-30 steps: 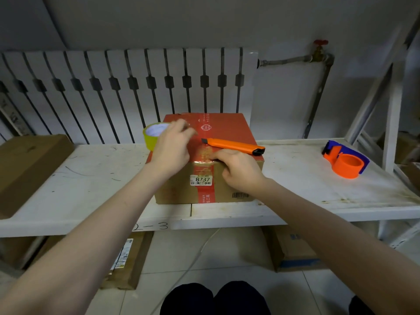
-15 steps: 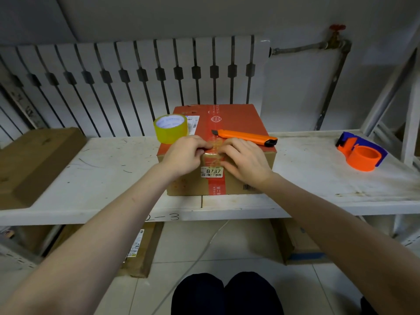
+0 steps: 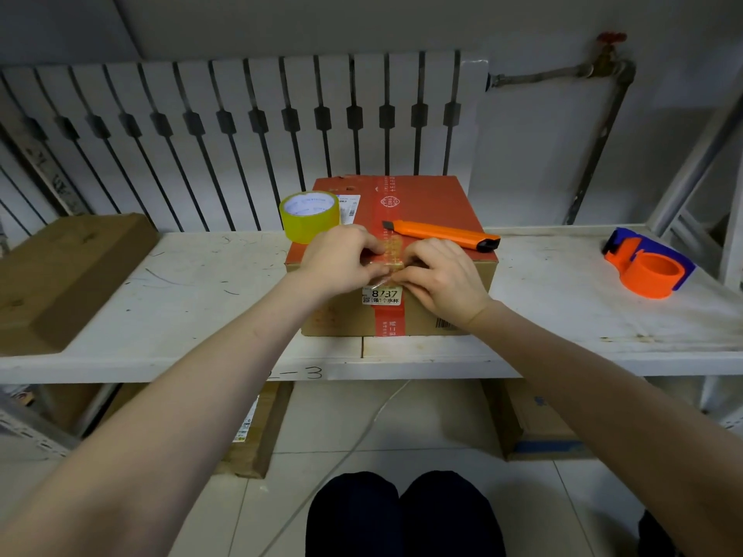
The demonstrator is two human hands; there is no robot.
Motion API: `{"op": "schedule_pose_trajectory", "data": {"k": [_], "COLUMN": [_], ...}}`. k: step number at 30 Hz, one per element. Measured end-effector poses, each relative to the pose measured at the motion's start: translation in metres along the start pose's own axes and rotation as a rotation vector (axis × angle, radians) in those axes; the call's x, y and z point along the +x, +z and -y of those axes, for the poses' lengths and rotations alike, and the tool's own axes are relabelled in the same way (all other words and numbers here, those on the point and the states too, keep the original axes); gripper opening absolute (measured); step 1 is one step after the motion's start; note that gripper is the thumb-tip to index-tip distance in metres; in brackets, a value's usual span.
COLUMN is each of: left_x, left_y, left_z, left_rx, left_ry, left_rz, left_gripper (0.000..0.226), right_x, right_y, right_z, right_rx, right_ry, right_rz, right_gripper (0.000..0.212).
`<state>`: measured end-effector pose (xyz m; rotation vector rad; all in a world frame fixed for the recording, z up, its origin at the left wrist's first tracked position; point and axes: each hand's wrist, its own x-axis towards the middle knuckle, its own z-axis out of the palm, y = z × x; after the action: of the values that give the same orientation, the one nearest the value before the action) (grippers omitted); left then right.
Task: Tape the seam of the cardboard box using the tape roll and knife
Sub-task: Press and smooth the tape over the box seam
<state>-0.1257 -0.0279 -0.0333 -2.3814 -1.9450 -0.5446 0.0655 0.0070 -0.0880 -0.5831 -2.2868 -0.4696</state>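
Cardboard box (image 3: 422, 203): sits mid-desk (image 3: 181, 283), seam running from 12 to 6 o'clock.
Left hand (image 3: 337, 263): fingertips pinched down on the clear tape strip at the box's 6 o'clock top edge.
Right hand (image 3: 442, 279): fingers curled, pressing the same strip from 3 o'clock.
Tape roll (image 3: 309, 215): yellow, at the box's 9 o'clock corner.
Utility knife (image 3: 442, 234): lies on the box top, just beyond the right hand.
Advice: rub outward from the seam, fold the tape firmly over the edge (bubbles lift later).
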Motion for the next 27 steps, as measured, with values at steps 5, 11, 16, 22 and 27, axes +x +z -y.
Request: {"op": "schedule_pose_trajectory", "data": {"k": [5,11,16,22,27], "left_x": [0.000,-0.001,-0.004,-0.003,-0.005], "left_y": [0.002,0.000,0.005,0.001,0.005], "left_z": [-0.006,-0.007,-0.005,0.001,0.004], "left_rx": [0.129,0.256,0.204,0.131,0.112], "left_ry": [0.019,0.072,0.067,0.084,0.103], "left_rz": [-0.054,-0.079,-0.099,-0.033,-0.061], "left_gripper": [0.035,0.035,0.036,0.038,0.037], "right_x": [0.003,0.002,0.005,0.019,0.016], "right_y": [0.002,-0.004,-0.016,0.001,0.005], "right_z": [-0.002,-0.004,0.002,0.014,0.015], "right_rx": [-0.014,-0.008,0.156,0.010,-0.057], "right_ry": [0.000,0.000,0.282,0.375,0.333], "right_rz": [0.028,0.116,0.074,0.132,0.123], "right_gripper": [0.008,0.016,0.018,0.034,0.033]}}
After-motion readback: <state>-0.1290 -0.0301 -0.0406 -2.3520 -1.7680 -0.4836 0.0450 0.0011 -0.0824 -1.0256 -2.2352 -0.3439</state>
